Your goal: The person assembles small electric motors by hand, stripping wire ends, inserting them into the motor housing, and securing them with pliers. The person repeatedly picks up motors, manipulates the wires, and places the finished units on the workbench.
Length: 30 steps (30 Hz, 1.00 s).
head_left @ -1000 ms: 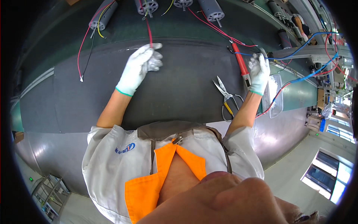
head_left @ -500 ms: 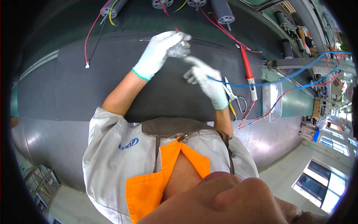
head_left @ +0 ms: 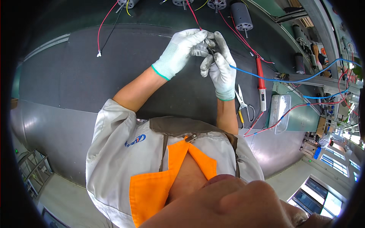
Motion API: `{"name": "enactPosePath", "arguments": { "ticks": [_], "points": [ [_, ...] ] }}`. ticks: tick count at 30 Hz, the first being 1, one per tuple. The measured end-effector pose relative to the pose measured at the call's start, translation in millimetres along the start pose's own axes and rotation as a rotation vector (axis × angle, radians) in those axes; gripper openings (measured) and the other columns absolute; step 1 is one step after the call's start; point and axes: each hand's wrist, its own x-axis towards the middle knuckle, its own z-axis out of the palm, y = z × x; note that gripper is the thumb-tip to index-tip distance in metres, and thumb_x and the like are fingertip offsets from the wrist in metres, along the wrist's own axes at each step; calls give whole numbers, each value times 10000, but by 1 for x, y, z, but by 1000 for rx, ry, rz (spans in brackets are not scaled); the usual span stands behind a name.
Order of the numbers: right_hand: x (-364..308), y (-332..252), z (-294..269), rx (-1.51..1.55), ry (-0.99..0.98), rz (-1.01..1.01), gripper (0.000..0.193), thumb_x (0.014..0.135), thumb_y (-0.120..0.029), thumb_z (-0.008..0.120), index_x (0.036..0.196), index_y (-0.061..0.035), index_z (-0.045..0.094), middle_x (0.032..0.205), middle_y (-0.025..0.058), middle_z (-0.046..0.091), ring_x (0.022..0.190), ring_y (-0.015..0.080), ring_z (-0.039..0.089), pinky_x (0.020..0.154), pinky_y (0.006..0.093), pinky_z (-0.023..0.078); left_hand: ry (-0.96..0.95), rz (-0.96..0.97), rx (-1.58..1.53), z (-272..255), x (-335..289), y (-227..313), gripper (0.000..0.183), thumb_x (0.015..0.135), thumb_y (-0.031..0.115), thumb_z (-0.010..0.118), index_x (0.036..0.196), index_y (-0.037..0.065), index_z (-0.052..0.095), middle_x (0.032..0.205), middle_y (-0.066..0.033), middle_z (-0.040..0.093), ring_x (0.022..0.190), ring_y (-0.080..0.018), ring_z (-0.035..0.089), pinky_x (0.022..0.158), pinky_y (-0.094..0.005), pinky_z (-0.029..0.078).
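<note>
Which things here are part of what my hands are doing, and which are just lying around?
In the job:
- red wire, in the left hand
- blue cable, in the right hand

Lying about, untouched:
- red-and-white tool
- scissors
- clear tray

Scissors (head_left: 240,98) lay right of center; clear plastic tray (head_left: 282,129) sat farther right; metal rack (head_left: 35,166) stood lower left, window (head_left: 313,195) lower right.

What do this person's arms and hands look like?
The left hand and right hand wear white knit gloves edged with green cuffs, with greyish smudges on the fingers. The forearms are bare below loose, pale grey sleeves. I see no markings on the sleeves.
</note>
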Motion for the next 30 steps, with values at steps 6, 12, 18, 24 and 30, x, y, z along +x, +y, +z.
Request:
{"name": "enactPosePath", "arguments": {
  "ticks": [6,12,18,24,30],
  "points": [
    [2,1,1,-47,-41,-28,787,1015,-300,654,1586,61,250,1368,213,580,765,202,704,576,281,560,56,-5,-52,8,-3,6,283,1060,220,583,1184,-15,682,1007,-91,732,761,-147,685,657,-309,586],
    [1,3,4,-3,-28,-36,787,1015,-280,656,1589,59,238,1385,219,568,816,216,711,595,303,574,2,-38,-165,3,-5,6,321,1077,210,524,1192,-54,664,949,-132,715,581,-203,636,487,-336,514],
    [7,7,12,20,14,-10,706,1026,-202,629,1579,51,269,1394,174,553,773,207,690,578,314,558,93,5,-21,11,-10,9,305,1075,222,529,1132,-41,672,878,-115,696,521,-139,559,453,-307,473],
    [18,30,20,63,10,-26,751,1010,-135,624,1612,7,198,999,194,706,706,212,714,603,282,576,101,-85,-98,8,-11,8,388,1081,333,506,1049,-7,691,499,65,317,372,-64,334,367,-233,315],
    [-16,-36,-57,-1290,-102,-115,721,857,-206,783,1505,-94,489,1289,174,687,1130,326,688,942,439,536,0,10,-355,-33,3,-9,360,1063,255,539,1156,-70,663,1092,-214,713,1048,-312,689,1010,-437,496]
  ]
}}
